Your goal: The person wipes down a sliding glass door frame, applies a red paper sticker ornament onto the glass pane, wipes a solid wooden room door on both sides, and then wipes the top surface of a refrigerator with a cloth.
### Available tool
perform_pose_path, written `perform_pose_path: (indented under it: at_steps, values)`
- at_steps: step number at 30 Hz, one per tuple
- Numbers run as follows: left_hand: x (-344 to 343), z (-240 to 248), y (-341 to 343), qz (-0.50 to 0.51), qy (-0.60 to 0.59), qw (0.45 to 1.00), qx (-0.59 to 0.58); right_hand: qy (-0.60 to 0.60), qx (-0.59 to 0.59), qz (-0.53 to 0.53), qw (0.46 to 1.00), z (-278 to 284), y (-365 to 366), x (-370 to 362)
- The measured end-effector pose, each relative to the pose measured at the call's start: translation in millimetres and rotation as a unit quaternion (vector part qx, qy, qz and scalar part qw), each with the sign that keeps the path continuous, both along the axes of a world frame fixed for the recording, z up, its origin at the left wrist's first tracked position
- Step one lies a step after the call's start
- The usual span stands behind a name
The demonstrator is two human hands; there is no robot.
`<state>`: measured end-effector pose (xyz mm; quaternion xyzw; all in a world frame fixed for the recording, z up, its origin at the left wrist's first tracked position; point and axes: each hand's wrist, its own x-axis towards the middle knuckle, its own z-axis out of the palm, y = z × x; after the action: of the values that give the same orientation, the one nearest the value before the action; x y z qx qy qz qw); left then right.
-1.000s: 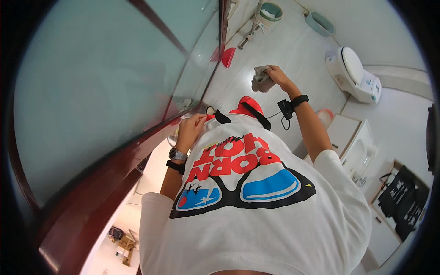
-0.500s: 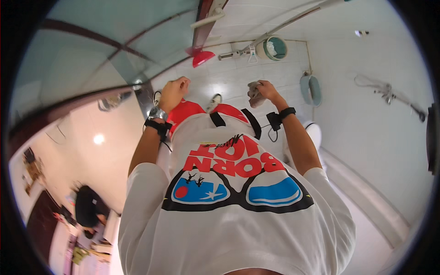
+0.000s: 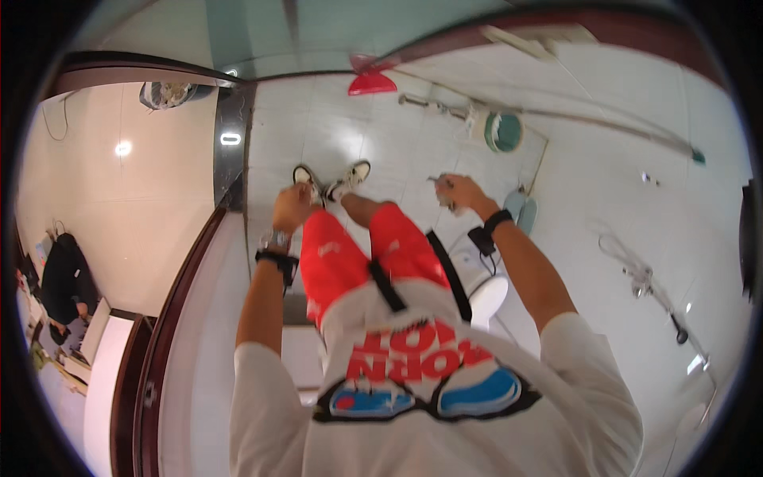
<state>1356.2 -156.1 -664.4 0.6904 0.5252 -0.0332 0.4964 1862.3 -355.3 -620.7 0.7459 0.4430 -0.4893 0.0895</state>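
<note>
My left hand point(image 3: 292, 208) hangs in front of my red shorts, above my shoes, its fingers curled in and somewhat blurred. Nothing shows in it. A silver watch point(image 3: 275, 241) and a black strap are on that wrist. My right hand point(image 3: 467, 194) is out to the right over the tiled floor, closed on a crumpled grey cloth point(image 3: 446, 200). The cloth is smeared by motion and partly covered by the fingers. A black band point(image 3: 498, 221) with a small black box sits on the right wrist.
A green-and-white bucket point(image 3: 504, 132) and long pole point(image 3: 620, 132) stand by the far wall. A red half-round thing point(image 3: 372, 83) lies at the glass door. Right are a teal tub point(image 3: 520, 210), toilet point(image 3: 486, 300) and shower hose point(image 3: 644, 278). A person point(image 3: 67, 274) is beyond the left doorway.
My view has turned, bringing the doorway and dark sill closer on the left. Both hands sit lower in view, and my legs and shoes show more. The cloth stays in my right hand.
</note>
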Motion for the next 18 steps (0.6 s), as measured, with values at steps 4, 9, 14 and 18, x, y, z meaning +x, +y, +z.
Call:
perform_pose_path:
  at_steps: [4, 9, 14, 18]
  values:
    - [-52.7, -104.1, 0.8, 0.062, 0.018, 0.996, -0.063, 0.017, -0.039, 0.04, 0.998, -133.3, 87.9, -53.1]
    - [-86.4, -291.1, 20.6, 0.105, 0.026, 0.991, -0.082, 0.01, -0.039, 0.076, 0.996, -396.9, 189.2, -99.5]
    - [-78.3, -485.5, 60.6, 0.091, -0.009, 0.995, -0.041, -0.153, 0.017, 0.184, 0.971, -581.0, 280.1, -99.5]
    - [-87.0, -546.2, 24.2, 0.101, -0.013, 0.993, -0.061, -0.212, -0.028, 0.319, 0.923, -658.4, 277.9, -119.7]
